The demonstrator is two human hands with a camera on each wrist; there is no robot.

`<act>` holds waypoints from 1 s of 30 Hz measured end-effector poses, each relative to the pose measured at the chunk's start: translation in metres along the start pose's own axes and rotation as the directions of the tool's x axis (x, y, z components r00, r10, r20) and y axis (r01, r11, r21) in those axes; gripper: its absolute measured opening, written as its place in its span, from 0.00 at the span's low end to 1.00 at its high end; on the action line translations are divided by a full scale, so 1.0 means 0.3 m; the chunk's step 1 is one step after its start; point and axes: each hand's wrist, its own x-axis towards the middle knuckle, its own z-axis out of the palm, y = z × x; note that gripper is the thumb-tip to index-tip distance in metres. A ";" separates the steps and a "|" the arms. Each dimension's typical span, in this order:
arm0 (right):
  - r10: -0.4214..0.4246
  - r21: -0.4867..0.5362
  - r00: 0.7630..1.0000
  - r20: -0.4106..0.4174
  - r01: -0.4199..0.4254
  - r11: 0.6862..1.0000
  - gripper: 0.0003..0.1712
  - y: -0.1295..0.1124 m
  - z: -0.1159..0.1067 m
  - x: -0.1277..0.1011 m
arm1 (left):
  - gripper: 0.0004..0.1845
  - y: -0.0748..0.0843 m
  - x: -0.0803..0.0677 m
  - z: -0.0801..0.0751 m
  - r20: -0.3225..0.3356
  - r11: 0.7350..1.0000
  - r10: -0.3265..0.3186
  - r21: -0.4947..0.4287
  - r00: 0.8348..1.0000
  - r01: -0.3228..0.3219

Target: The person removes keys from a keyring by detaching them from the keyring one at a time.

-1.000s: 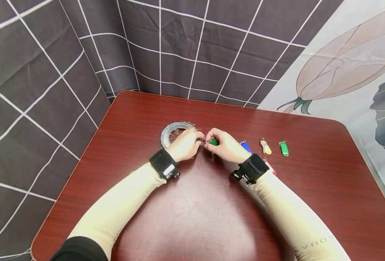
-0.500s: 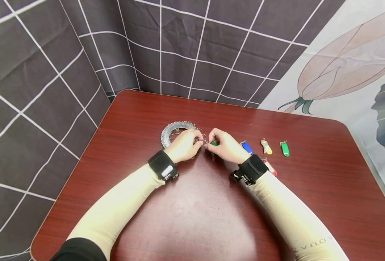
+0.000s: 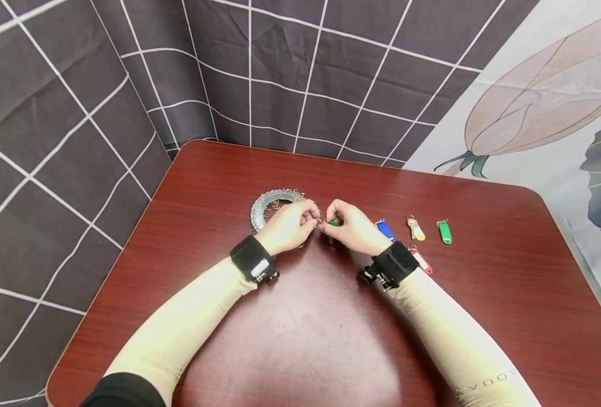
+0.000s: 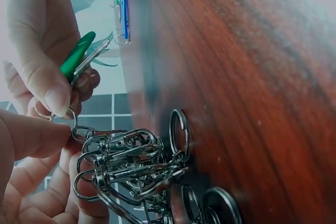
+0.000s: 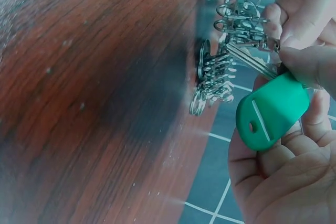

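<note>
Both hands meet over the middle of the red-brown table. My right hand pinches a green key tag with a silver key; the tag and key blade show close up in the right wrist view. My left hand pinches a small split ring that meets the tag's end, with a bunch of metal clasps hanging beneath its fingers. The green tag sits between the right thumb and forefinger in the left wrist view.
A large ring strung with silver clasps lies just beyond the left hand. To the right of the hands lie a blue tag, a yellow-tagged key, another green tag and a red-and-white tag. Curtains hang behind the table.
The hands stay together at the same spot. The right hand has shifted slightly, so less of the green tag shows from above.
</note>
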 end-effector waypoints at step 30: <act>0.047 0.091 0.993 -0.106 -0.037 0.995 0.10 -0.016 0.021 -0.026 | 0.02 0.008 -0.044 -0.001 -0.134 0.999 0.009 0.047 0.991 -0.003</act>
